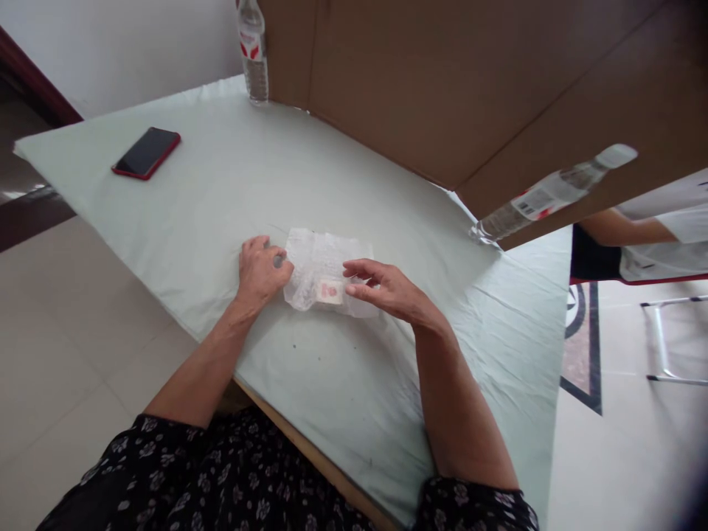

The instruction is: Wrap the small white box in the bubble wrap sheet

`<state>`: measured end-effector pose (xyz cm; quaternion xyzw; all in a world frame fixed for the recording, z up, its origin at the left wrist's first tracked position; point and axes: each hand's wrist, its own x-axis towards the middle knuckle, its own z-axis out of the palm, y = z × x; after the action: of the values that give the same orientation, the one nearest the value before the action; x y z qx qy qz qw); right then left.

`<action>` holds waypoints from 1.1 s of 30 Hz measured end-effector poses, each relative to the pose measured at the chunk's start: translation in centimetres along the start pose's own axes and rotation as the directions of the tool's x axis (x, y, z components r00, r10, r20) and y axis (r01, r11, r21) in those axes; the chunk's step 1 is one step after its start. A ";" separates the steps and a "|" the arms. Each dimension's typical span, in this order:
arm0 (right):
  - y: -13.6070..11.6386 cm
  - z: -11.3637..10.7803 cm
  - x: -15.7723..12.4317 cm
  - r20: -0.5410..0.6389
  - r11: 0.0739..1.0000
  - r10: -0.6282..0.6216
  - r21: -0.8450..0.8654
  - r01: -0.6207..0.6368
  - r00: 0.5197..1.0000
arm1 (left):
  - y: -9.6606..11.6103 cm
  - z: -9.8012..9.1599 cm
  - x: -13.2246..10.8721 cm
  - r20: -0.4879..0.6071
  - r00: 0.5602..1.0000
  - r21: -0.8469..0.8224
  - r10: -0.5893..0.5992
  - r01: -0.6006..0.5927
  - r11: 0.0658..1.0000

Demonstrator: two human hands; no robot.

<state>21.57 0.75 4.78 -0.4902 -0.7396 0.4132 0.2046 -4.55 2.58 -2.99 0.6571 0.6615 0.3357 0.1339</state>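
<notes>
Loosely, the right hand (381,284) splays beside a printed packet (328,290) and crinkled wrapping (316,253); whether the curled left hand (261,271) grips anything is unclear.

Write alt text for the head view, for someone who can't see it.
A person's left hand and right hand are at opposite sides of crumpled translucent wrapping with a small red-marked item, on a pale green tablecloth. Beyond are a phone and two bottles.

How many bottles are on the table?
2: one bottle by the left end of the cardboard, the other bottle by its right end. More could hide behind it.
</notes>
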 end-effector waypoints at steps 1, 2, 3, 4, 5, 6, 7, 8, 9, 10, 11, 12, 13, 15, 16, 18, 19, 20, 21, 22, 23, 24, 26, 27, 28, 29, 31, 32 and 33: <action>0.2 0.2 -0.2 -0.023 1.000 -0.008 -0.010 0.008 1.000 | 0.0 -0.1 -0.1 0.002 1.000 0.013 0.013 -0.013 1.000; 0.3 0.5 -0.4 -0.052 1.000 -0.023 -0.015 0.022 0.998 | 0.1 -0.1 -0.2 0.009 1.000 0.024 0.024 -0.025 0.999; 0.2 0.8 -0.6 -0.083 0.999 -0.042 -0.016 0.041 0.996 | 0.3 -0.2 -0.3 0.023 0.999 0.034 0.030 -0.031 0.999; 0.1 1.1 -0.9 -0.112 0.998 -0.063 -0.014 0.061 0.992 | 0.4 -0.4 -0.3 0.043 0.999 0.045 0.028 -0.030 0.999; -0.1 1.3 -1.1 -0.134 0.997 -0.081 -0.010 0.080 0.988 | 0.5 -0.5 -0.3 0.068 0.997 0.055 0.019 -0.023 0.998; -0.3 1.5 -1.4 -0.146 0.995 -0.097 -0.005 0.097 0.984 | 0.5 -0.6 -0.2 0.095 0.995 0.063 0.006 -0.012 0.998; -0.6 1.6 -1.8 -0.146 0.993 -0.115 0.002 0.117 0.983 | 0.5 -0.7 -0.1 0.119 0.993 0.066 -0.007 -0.001 0.998; -0.9 1.7 -2.3 -0.128 0.990 -0.141 0.007 0.143 0.982 | 0.3 -0.7 0.0 0.139 0.990 0.065 -0.014 0.006 0.998; -1.2 1.8 -2.8 -0.093 0.983 -0.179 0.010 0.181 0.979 | 0.1 -0.8 0.2 0.152 0.988 0.056 -0.012 0.003 0.998; -1.4 2.0 -3.3 -0.045 0.974 -0.227 0.015 0.227 0.973 | -0.1 -0.9 0.3 0.156 0.988 0.042 -0.001 -0.006 0.999; -1.6 2.2 -3.9 0.009 0.961 -0.276 0.022 0.275 0.961 | -0.2 -1.0 0.3 0.152 0.988 0.023 0.016 -0.020 1.000; -1.6 2.4 -4.5 0.062 0.948 -0.319 0.031 0.318 0.946 | -0.3 -1.3 0.3 0.140 0.990 0.003 0.036 -0.037 0.999; -1.6 2.7 -5.0 0.112 0.936 -0.352 0.042 0.350 0.929 | -0.2 -1.6 0.2 0.120 0.991 -0.016 0.060 -0.058 0.998; -1.4 3.5 -6.0 0.182 0.928 -0.371 0.052 0.368 0.911 | 0.4 -2.5 -0.2 0.065 0.991 -0.057 0.118 -0.114 0.992; -1.3 3.9 -6.4 0.202 0.930 -0.365 0.050 0.363 0.909 | 0.9 -3.1 -0.6 0.041 0.985 -0.085 0.166 -0.162 0.983; -0.9 4.7 -7.0 0.222 0.935 -0.352 0.041 0.352 0.909 | 2.2 -4.4 -1.4 0.031 0.967 -0.177 0.253 -0.244 0.954; -0.8 5.0 -7.2 0.223 0.938 -0.345 0.036 0.346 0.912 | 2.8 -5.0 -1.8 0.082 0.946 -0.243 0.313 -0.286 0.927; -0.6 5.2 -7.4 0.222 0.940 -0.338 0.034 0.339 0.915 | 3.3 -5.4 -2.2 0.145 0.915 -0.304 0.376 -0.320 0.897; -0.5 5.4 -7.5 0.221 0.944 -0.329 0.036 0.329 0.918 | 3.6 -5.7 -2.6 0.211 0.886 -0.338 0.413 -0.331 0.881; -0.5 5.5 -7.6 0.220 0.949 -0.314 0.042 0.312 0.924 | 3.8 -5.8 -3.0 0.277 0.852 -0.347 0.445 -0.343 0.873; -0.5 5.6 -7.6 0.218 0.957 -0.291 0.053 0.286 0.932 | 3.8 -5.8 -3.3 0.333 0.821 -0.333 0.464 -0.358 0.872; -0.5 5.6 -7.7 0.218 0.965 -0.264 0.069 0.255 0.940 | 3.6 -5.6 -3.5 0.380 0.796 -0.300 0.471 -0.376 0.877; -0.5 5.6 -7.8 0.207 0.978 -0.197 0.116 0.176 0.958 | 3.0 -5.1 -4.0 0.451 0.762 -0.212 0.464 -0.414 0.885; -0.4 5.5 -7.8 0.186 0.982 -0.160 0.131 0.137 0.969 | 2.5 -4.8 -4.3 0.483 0.749 -0.176 0.454 -0.425 0.888; -0.4 5.4 -7.7 0.150 0.986 -0.125 0.132 0.106 0.981 | 2.1 -4.6 -4.5 0.507 0.737 -0.152 0.447 -0.434 0.888; -0.3 5.2 -7.5 0.093 0.990 -0.094 0.117 0.083 0.991 | 1.7 -4.4 -4.6 0.528 0.725 -0.136 0.442 -0.442 0.887; -0.1 4.9 -6.9 -0.071 0.997 -0.058 0.050 0.061 0.996 | 1.2 -4.2 -4.9 0.558 0.705 -0.115 0.437 -0.455 0.883; 0.0 4.7 -6.4 -0.153 0.998 -0.062 0.000 0.063 0.986 | 1.1 -4.2 -4.9 0.569 0.700 -0.104 0.432 -0.460 0.882; 0.2 4.7 -5.7 -0.216 0.996 -0.079 -0.050 0.070 0.973 | 1.1 -4.2 -4.9 0.578 0.697 -0.090 0.424 -0.462 0.882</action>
<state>20.85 -6.27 2.51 -0.5085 -0.7391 0.3334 0.2897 -5.84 -3.37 -0.49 0.8709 0.4203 0.1202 0.2244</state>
